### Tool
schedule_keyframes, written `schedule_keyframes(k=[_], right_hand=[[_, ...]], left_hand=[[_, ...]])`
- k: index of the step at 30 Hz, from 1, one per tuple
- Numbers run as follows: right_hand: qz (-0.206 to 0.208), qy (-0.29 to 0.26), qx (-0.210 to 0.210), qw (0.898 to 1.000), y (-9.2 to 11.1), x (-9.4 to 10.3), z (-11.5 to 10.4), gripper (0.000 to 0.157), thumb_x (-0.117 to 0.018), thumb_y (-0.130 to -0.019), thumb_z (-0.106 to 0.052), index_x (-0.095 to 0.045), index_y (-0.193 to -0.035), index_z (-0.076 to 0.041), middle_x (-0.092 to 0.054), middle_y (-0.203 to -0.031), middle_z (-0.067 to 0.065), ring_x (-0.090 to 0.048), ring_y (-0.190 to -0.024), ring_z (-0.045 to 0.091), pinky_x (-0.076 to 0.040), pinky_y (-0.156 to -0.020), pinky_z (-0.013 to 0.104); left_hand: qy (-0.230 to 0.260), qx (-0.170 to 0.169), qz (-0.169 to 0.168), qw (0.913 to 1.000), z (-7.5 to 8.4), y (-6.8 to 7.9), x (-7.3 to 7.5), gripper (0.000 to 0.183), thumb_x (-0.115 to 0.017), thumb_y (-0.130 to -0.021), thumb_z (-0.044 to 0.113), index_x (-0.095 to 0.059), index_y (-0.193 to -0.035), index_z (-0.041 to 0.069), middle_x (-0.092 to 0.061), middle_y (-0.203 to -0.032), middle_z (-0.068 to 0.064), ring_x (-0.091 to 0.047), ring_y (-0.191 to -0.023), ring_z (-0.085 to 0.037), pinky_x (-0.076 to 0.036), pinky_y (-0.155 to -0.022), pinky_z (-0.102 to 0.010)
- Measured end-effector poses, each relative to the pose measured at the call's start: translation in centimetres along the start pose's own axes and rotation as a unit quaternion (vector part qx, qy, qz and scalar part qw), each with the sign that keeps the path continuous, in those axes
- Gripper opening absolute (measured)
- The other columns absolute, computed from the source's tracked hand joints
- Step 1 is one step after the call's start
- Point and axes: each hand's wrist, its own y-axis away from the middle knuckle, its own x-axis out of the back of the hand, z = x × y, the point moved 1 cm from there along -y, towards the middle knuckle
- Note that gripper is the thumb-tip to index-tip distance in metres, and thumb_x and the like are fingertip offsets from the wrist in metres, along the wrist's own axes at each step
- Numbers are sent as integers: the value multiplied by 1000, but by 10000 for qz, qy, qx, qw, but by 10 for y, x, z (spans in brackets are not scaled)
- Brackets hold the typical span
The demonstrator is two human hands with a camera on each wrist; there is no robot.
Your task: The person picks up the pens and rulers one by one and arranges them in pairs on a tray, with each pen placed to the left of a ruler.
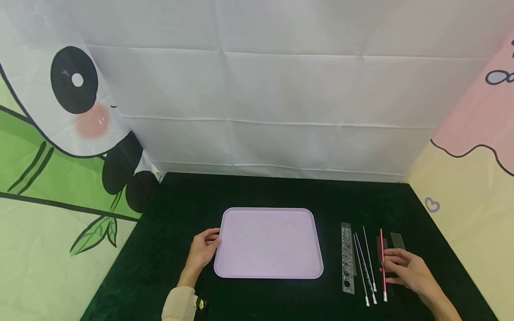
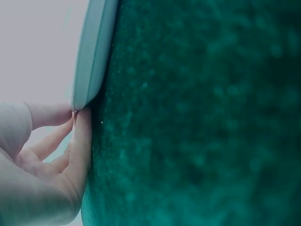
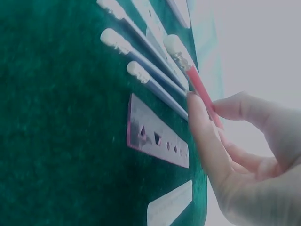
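Note:
A pale lilac tray lies flat on the dark green cloth. At its left side, my left hand pinches the rim; the left wrist view shows the thumb and fingertips meeting at the tray's corner. My right hand holds a red pencil between thumb and fingers, with its white eraser end toward me. In the right wrist view the pencil is raised off the cloth. Beneath and beside this hand lie a pink-tinted stencil ruler with cut-out shapes and a clear ruler.
Three silvery-blue pencils with white erasers lie between the tray and my right hand. Left of them is a clear ruler with round holes. A white curtain hangs behind the table, with printed cloth on both sides.

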Motion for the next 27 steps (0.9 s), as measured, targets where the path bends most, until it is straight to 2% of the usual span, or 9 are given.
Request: schedule_keyframes(k=[9, 17, 27], right_hand=[[106, -283, 137, 9994, 0, -8, -7, 51, -63, -102, -10, -43, -142, 14, -68, -118, 23, -72, -92, 19, -61, -75, 41], [205, -324, 250, 9990, -2, -18, -12, 50, -64, -101, -9, -44, -142, 13, -68, -119, 25, -72, -93, 22, -61, -74, 40], [109, -430, 361, 9984, -6, -30, -23, 52, -65, -100, -10, -44, -143, 10, -66, -121, 24, -72, -95, 22, -61, -76, 41]], left_hand=[[-38, -10, 21, 10000, 1, 0, -2, 34, -61, -100, 3, -63, -134, 0, -66, -117, -19, -65, -98, -28, -56, -89, -45], [-53, -37, 4, 10000, 0, -1, -2, 33, -61, -100, 3, -63, -133, 0, -66, -116, -18, -65, -97, -27, -57, -87, -44], [-117, -53, -11, 9999, -1, 1, -1, 34, -60, -101, 3, -62, -134, 0, -65, -117, -18, -65, -98, -27, -56, -90, -46]])
